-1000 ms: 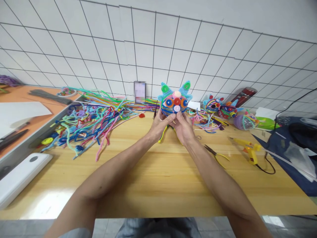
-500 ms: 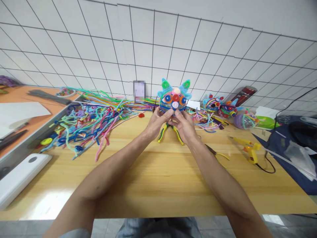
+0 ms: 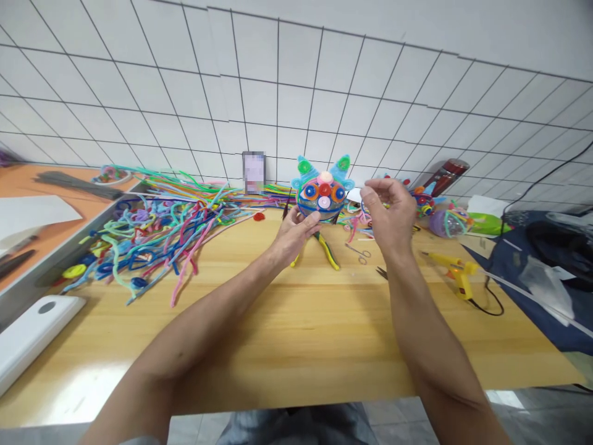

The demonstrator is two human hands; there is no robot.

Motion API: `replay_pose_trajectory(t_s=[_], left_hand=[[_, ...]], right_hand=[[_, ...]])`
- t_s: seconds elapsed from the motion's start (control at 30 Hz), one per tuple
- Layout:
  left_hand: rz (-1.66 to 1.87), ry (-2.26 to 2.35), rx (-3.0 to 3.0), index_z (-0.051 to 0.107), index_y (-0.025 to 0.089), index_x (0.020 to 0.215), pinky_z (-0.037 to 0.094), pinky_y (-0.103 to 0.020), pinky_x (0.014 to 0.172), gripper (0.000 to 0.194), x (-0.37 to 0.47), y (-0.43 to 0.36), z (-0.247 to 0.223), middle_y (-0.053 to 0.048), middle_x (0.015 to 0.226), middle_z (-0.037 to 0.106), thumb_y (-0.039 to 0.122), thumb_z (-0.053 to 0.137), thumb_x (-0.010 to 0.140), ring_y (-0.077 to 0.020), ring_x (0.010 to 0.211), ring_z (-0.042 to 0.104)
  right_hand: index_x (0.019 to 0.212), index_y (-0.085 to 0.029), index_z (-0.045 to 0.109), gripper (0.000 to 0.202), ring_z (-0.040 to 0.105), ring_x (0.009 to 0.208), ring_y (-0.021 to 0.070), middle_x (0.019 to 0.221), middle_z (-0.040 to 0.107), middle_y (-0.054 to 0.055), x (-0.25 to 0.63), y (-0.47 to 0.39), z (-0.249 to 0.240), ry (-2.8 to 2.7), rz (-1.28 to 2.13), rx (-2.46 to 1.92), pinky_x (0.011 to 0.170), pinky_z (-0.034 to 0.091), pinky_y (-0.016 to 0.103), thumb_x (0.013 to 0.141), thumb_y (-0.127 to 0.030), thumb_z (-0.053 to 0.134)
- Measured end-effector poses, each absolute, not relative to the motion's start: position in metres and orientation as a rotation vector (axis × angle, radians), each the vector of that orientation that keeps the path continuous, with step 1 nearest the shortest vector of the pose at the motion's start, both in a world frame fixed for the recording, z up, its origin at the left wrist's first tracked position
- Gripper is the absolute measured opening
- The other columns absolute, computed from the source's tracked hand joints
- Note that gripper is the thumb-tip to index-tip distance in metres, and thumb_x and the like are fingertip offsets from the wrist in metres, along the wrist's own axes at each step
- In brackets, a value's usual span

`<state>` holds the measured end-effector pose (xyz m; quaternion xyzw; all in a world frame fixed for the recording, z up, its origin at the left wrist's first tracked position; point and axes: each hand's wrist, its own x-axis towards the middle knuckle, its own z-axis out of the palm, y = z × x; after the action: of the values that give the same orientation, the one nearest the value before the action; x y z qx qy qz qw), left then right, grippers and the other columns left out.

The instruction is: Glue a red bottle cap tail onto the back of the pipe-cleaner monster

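Note:
My left hand grips the underside of a pipe-cleaner animal head, its thumb on the lower front. The head is a clear ball with coiled blue-and-orange eyes, a red nose and two blue ears with green centres. To the right, my right hand is raised, apart from the ball. Its fingers are loosely curved, the thumb apart from them, and nothing shows between them. Below the ball lie pliers with yellow-green handles, partly hidden by my left hand. Small scissors rest between the pliers and my right wrist.
Many pipe cleaners cover the table's left side. A phone leans on the tiled wall. A yellow glue gun with its cord lies right, near a purple-and-clear ball and a dark red flask. A white device sits front left.
My right hand has let go of the animal head and moved right and up. My left hand still holds the head. The small scissors now show fully as the view shifts slightly.

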<state>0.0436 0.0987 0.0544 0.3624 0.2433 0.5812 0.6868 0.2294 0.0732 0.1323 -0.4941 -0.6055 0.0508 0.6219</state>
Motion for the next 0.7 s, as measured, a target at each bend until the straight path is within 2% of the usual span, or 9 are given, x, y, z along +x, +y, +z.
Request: replay_pose_trajectory(t_s=[0.07, 0.17, 0.4, 0.6, 0.7], left_hand=[[1.283, 0.539, 0.835, 0.064, 0.025, 0.111, 0.054, -0.037, 0.104, 0.075, 0.045, 0.096, 0.053, -0.002, 0.116, 0.076, 0.051, 0.106, 0.056, -0.0193, 0.11, 0.073], [1.257, 0.543, 0.867, 0.066, 0.026, 0.115, 0.053, -0.038, 0.105, 0.075, 0.048, 0.094, 0.05, -0.003, 0.123, 0.076, 0.05, 0.106, 0.056, -0.0227, 0.119, 0.072], [1.228, 0.539, 0.917, 0.069, 0.025, 0.116, 0.055, -0.033, 0.097, 0.076, 0.051, 0.093, 0.045, -0.003, 0.119, 0.078, 0.051, 0.106, 0.056, -0.0206, 0.111, 0.074], [1.205, 0.574, 0.989, 0.069, 0.023, 0.118, 0.058, -0.035, 0.095, 0.078, 0.05, 0.092, 0.044, -0.008, 0.126, 0.078, 0.057, 0.105, 0.057, -0.0262, 0.118, 0.074], [1.06, 0.668, 1.105, 0.072, 0.022, 0.118, 0.062, -0.033, 0.08, 0.074, 0.04, 0.093, 0.05, -0.011, 0.12, 0.081, 0.067, 0.097, 0.065, -0.0251, 0.096, 0.081]], right_hand=[[0.099, -0.025, 0.076, 0.018, 0.071, 0.101, 0.0229, 0.107, 0.079, 0.005, 0.234, 0.081, 0.129, -1.411, 0.16, -1.12, 0.096, 0.054, 0.04, 0.091, -0.041, 0.076], [0.105, -0.026, 0.076, 0.026, 0.071, 0.108, 0.0245, 0.112, 0.079, 0.006, 0.24, 0.092, 0.122, -1.418, 0.309, -1.097, 0.099, 0.054, 0.042, 0.09, -0.047, 0.077], [0.092, -0.024, 0.073, 0.034, 0.068, 0.084, 0.019, 0.09, 0.074, 0.001, 0.235, 0.1, 0.117, -1.337, 0.598, -1.035, 0.081, 0.055, 0.034, 0.08, -0.054, 0.084], [0.077, -0.024, 0.065, 0.043, 0.057, 0.071, 0.0166, 0.075, 0.064, -0.001, 0.232, 0.102, 0.117, -1.356, 0.591, -1.084, 0.069, 0.047, 0.032, 0.078, -0.065, 0.08], [0.075, -0.025, 0.063, 0.045, 0.056, 0.07, 0.0163, 0.074, 0.063, -0.002, 0.235, 0.104, 0.116, -1.34, 0.57, -1.099, 0.067, 0.046, 0.031, 0.078, -0.066, 0.08]])
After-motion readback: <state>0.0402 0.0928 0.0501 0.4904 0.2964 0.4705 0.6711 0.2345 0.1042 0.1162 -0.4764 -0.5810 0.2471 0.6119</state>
